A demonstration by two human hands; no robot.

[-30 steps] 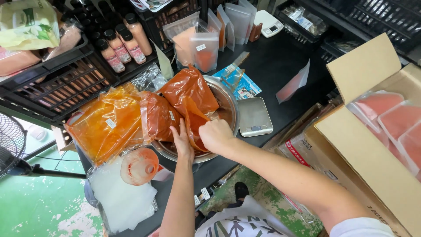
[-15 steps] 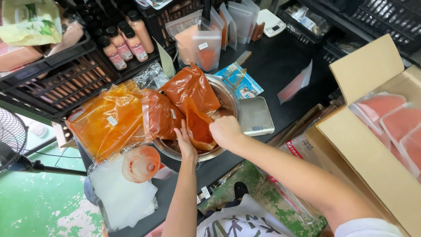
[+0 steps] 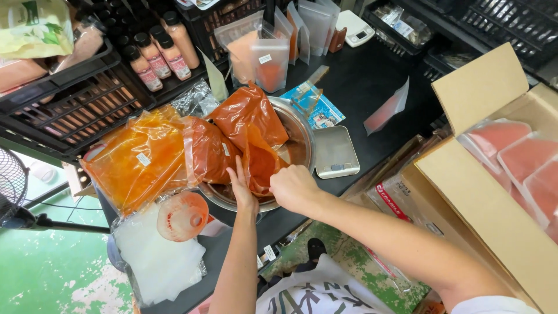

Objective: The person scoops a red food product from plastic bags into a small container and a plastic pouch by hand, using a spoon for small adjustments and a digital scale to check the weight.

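Note:
A metal bowl stands near the front of a black table. In it lies a clear plastic bag of dark orange powder. My left hand rests flat against the lower part of this bag, fingers up. My right hand is closed on the bag's lower edge at the bowl's near rim. A second bag of reddish powder leans on the bowl's left side. A larger bag of brighter orange powder lies further left.
An orange funnel lies on a stack of clear bags. A small scale sits right of the bowl. Filled pouches, bottles and black crates stand behind. A cardboard box of pink packets is at right.
Both hands stay on the bag in the bowl; my right hand has shifted slightly toward the bowl's near rim. Nothing else has moved.

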